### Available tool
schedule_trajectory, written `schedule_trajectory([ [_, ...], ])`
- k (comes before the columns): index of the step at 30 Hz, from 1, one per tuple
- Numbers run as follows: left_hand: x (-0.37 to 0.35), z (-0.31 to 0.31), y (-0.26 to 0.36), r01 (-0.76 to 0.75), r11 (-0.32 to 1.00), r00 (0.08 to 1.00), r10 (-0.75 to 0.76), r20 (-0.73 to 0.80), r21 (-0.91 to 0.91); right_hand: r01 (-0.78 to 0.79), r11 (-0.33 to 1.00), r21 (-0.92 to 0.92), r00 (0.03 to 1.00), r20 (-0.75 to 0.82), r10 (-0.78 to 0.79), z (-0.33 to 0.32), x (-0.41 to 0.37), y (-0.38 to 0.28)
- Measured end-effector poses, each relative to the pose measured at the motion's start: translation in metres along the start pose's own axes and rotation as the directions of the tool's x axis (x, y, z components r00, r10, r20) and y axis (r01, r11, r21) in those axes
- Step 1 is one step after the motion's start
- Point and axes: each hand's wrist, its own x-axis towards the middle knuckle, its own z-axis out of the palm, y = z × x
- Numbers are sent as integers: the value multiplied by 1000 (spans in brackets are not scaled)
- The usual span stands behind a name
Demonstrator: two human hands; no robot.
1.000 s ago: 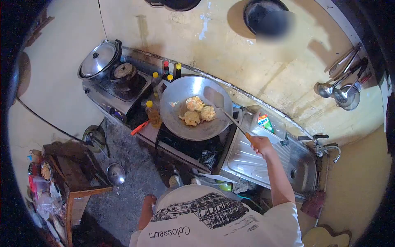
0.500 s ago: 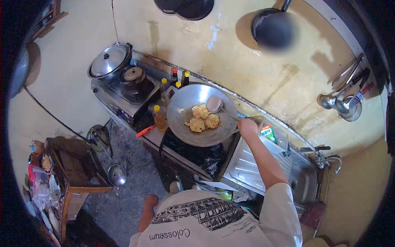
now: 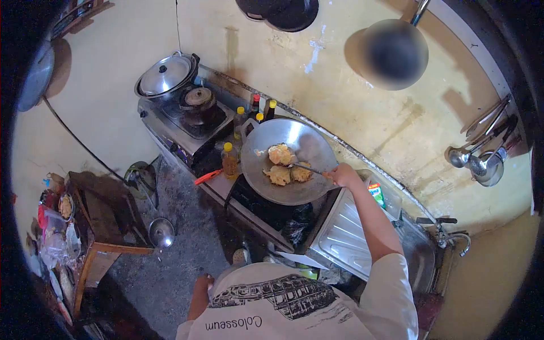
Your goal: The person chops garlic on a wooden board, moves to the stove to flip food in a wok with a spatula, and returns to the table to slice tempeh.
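Note:
My right hand (image 3: 341,175) is closed round the handle of a spatula (image 3: 311,169) and reaches in from the wok's right side. The large metal wok (image 3: 260,187) sits over the stove and holds three golden-brown fritters. The spatula's head is among them, hidden by the upper fritter (image 3: 281,153). Below that one lie the left fritter (image 3: 276,175) and the right fritter (image 3: 301,173). My left hand (image 3: 202,283) hangs low beside my body, away from the stove; its fingers are too small and turned away to read.
Several bottles, one with a yellow cap (image 3: 229,161), stand left of the wok near an orange-handled tool (image 3: 208,177). Further left are a kettle (image 3: 199,107) and a lidded pot (image 3: 163,79). A steel sink drainboard (image 3: 345,226) lies right; ladles (image 3: 462,158) hang on the wall.
The spatula has swung from the wok's upper right down and left into the fritters, its head now beneath or behind the upper one. The view has shifted slightly.

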Motion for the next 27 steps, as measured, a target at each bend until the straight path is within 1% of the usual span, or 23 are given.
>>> schedule_trajectory([
  [2,10,6,-4,14,1000,1000,-14,-11,28,33,999,-43,999,19,-32,-24,2,-13],
  [3,6,2,1,18,1000,1000,-18,-2,-12,49,997,-61,998,31,-47,-39,2,-22],
  [5,-3,-12,17,24,996,1000,-22,15,-91,12,992,-124,998,70,-3,-63,11,-40],
  [6,12,-1,8,25,995,1000,-25,2,-96,-6,988,-157,996,87,20,-75,17,-48],
  [8,46,24,-7,29,994,999,-32,-26,-110,-74,993,-89,978,191,90,-97,28,-65],
  [9,48,25,-6,7,997,999,-10,-43,-78,-108,992,-60,963,243,119,-106,35,-71],
  [11,53,32,-3,-34,999,997,32,-73,-18,-123,981,-153,927,334,168,-123,47,-82],
  [12,53,36,-2,-21,999,994,16,-104,-48,-124,972,-202,906,377,194,-130,55,-87],
  [13,47,38,-1,-7,997,991,-4,-134,-78,-128,975,-182,874,444,198,-133,72,-82],
  [14,42,39,0,6,994,986,-24,-165,-110,-153,975,-160,863,458,211,-134,85,-77],
  [16,54,55,-28,-66,975,994,45,-100,-213,-204,972,-117,842,485,235,-141,96,-81],
  [17,55,61,-36,-99,971,992,78,-102,-217,-216,969,-120,824,509,246,-148,95,-89],
  [18,57,67,-44,-132,966,988,111,-103,-222,-197,973,-120,841,489,231,-159,85,-102],
  [20,47,70,-51,-188,974,973,167,-159,-128,-164,979,-120,869,451,201,-175,58,-130],
  [23,61,97,-87,-182,906,979,132,-154,-382,-173,974,-145,906,364,215,-164,66,-138],
  [24,52,91,-82,-126,909,989,81,-127,-396,-126,973,-194,932,312,183,-158,65,-141],
  [26,5,47,-51,-10,909,997,-22,-72,-417,-40,955,-293,972,211,105,-142,59,-144],
  [27,23,62,-66,-108,949,990,76,-118,-297,-44,954,-297,978,182,102,-133,59,-143],
])
